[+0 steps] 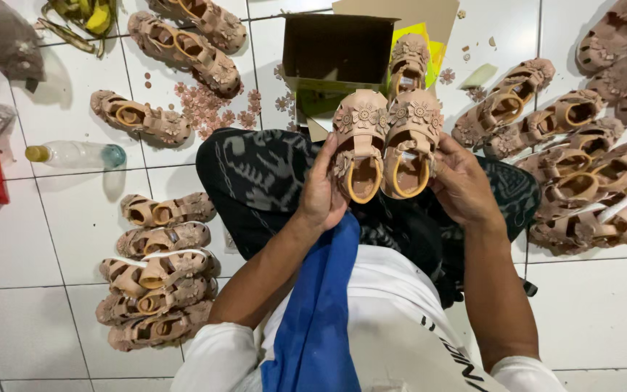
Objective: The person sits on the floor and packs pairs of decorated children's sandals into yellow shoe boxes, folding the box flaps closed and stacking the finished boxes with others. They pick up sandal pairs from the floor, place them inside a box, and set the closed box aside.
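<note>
Pair of beige sandals (386, 145), held side by side at frame centre above the lap, each pinched by the fingers of left hand (322, 192) and right hand (464, 187); a loosened pinch risked one dropping among floor (52, 239) stacks

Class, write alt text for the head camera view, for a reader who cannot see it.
Seen from above, a seated person's left hand and right hand hold a pair of small beige sandals side by side over their lap. More matching sandals lie in piles on the white tiled floor, with an open cardboard box ahead and a plastic bottle to the left.
</note>
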Demonstrator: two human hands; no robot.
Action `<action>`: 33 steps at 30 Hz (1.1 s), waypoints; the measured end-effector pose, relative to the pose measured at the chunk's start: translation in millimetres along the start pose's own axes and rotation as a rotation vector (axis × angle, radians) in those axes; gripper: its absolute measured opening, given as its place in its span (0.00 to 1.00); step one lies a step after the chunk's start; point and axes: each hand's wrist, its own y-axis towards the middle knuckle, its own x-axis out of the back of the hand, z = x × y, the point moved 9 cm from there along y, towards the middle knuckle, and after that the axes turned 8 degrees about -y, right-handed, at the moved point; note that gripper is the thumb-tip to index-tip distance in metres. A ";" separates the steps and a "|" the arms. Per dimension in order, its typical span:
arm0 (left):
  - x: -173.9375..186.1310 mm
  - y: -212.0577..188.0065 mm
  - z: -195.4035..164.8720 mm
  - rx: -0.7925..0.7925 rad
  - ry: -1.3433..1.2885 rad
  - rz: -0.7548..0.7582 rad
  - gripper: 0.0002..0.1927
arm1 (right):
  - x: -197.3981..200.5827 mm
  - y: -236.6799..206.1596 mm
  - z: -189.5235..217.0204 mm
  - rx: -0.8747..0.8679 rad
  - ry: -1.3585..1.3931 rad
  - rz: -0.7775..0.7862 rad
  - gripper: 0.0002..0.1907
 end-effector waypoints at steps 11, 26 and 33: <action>23.0 50.0 -104.9 -0.256 1.576 0.127 0.49 | -45.3 63.1 95.5 0.824 -1.082 -0.342 0.20; 39.1 93.8 -124.0 -0.048 1.791 0.047 0.38 | -71.5 253.0 -2.0 0.634 -2.162 0.164 0.12; 49.7 98.9 -120.1 0.014 1.736 0.038 0.41 | -60.0 237.1 10.7 0.341 -2.130 0.235 0.06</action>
